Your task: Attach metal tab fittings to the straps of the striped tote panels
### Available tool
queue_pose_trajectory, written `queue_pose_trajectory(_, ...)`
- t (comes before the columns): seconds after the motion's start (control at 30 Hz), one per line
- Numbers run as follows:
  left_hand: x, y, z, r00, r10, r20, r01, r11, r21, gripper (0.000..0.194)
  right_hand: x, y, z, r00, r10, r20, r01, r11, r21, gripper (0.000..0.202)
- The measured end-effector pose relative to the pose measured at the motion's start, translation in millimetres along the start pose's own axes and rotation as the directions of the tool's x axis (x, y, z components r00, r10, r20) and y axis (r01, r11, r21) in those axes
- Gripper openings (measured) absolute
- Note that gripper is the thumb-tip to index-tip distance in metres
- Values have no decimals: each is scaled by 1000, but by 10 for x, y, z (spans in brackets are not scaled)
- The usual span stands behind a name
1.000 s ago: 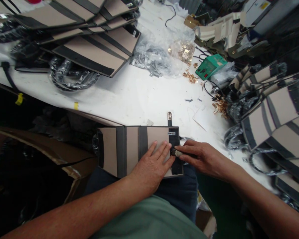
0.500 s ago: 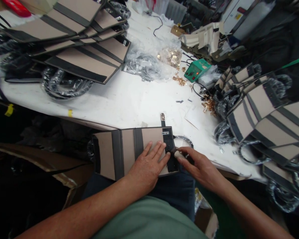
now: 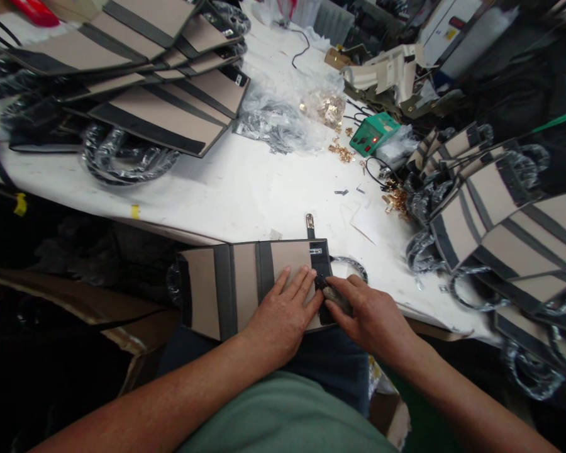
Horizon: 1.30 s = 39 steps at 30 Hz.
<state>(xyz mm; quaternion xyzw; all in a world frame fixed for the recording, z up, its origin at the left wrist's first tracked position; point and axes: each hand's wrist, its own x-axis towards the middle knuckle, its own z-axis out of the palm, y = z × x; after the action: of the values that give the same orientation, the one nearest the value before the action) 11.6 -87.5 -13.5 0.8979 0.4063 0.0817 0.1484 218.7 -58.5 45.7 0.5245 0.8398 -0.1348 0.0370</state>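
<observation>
A beige bag panel [image 3: 245,267] with dark grey strips lies across my lap and the table's edge. My left hand [image 3: 283,314] rests flat on its right part, fingers stretched toward the black end band [image 3: 327,316]. My right hand [image 3: 368,308] is closed round a stubby grey-brown tool [image 3: 338,300], whose exact kind I cannot make out. The tool's front end meets the black band beside my left fingertips. A small metal plate [image 3: 316,251] sits on the band's upper part. Above it, a strap with a gold metal fitting [image 3: 310,221] sticks out, and a plastic-wrapped handle [image 3: 353,264] curves out behind.
Similar bag pieces are stacked at the left [image 3: 170,119] and right [image 3: 523,233] of the white table [image 3: 264,195]. Between them lie a plastic bag of dark parts [image 3: 278,126], gold fittings [image 3: 342,152] and a green box [image 3: 375,133] with a red light. An open carton [image 3: 136,333] stands below left.
My right hand has shifted slightly left, further onto the black band, and more of the tool shows. My left hand and the panel stay nearly in place.
</observation>
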Motion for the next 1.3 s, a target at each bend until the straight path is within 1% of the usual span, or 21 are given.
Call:
queue_pose_trajectory(0.07,3,-1,14,1000,2,-14,-2,1000,1,66,-2,-49,25,1000,29,-8,-29,1000,1,35)
queue_pose_trajectory(0.2,7,-9,36,1000,4,-24,-4,1000,-1,63,-24,-108,109,997,72,-38,-69,996,54,35)
queue_pose_trajectory(0.37,5,-19,47,999,4,-38,-4,1000,-3,62,-57,-154,202,994,102,-46,-96,989,114,39)
queue_pose_trajectory(0.5,6,-24,39,999,1,-39,-2,1000,-15,63,-71,-160,252,990,127,-59,-115,977,178,41)
queue_pose_trajectory(0.67,9,-22,32,1000,-6,-27,5,999,-45,62,-89,-135,343,983,145,-113,-109,956,271,40)
queue_pose_trajectory(1.0,16,-1,1,1000,-15,-2,15,999,-51,67,-107,-96,478,964,200,-173,-134,934,332,41)
queue_pose_trajectory(1.17,3,-14,35,1000,-11,-2,11,998,-67,79,-99,-84,486,960,211,-186,-125,913,388,39)
queue_pose_trajectory(1.3,-15,-46,75,1000,8,-9,-9,998,-57,82,-98,-91,461,960,217,-176,-137,914,381,38)
